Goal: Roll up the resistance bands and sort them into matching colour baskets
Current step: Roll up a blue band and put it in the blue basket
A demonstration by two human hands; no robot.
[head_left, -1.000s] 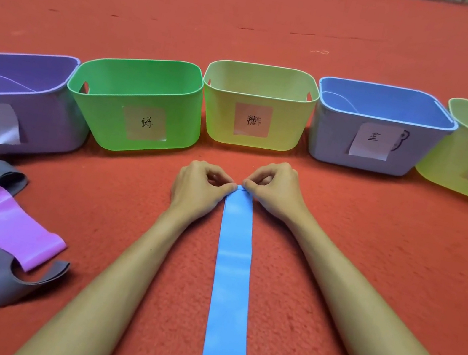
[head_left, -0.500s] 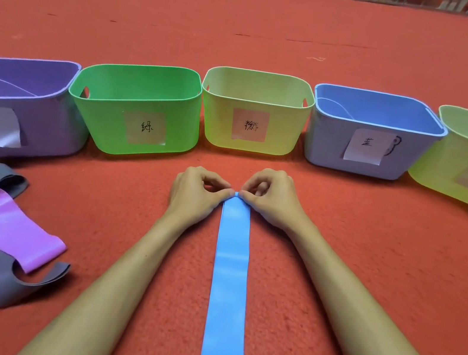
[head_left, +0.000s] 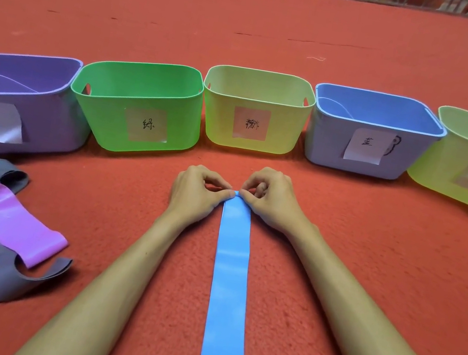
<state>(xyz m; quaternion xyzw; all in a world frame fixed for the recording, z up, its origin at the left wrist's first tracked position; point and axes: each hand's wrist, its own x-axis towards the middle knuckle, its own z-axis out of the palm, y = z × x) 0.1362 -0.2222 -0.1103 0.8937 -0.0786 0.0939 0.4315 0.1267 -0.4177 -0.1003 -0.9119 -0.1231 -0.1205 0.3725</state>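
While both hands work at the far end of the blue band (head_left: 230, 286), their fingers are curled in tight. The left hand (head_left: 195, 192) pinches the band's left corner between thumb and fingertips, and the right hand (head_left: 269, 199) pinches the right corner in the same way, thumbs almost meeting. Only a small blue tip shows between them.

The rest of the band lies flat on the red carpet (head_left: 367, 263), running straight back towards the person between the two forearms. Its pinched end sits just in front of the middle yellow basket (head_left: 252, 139), with the blue basket (head_left: 326, 143) off to the right (each basket carries a paper label).

A second ago the band's far edge showed at full width between the hands; now it is gathered in under the fingertips, while the grip stays at the same end.
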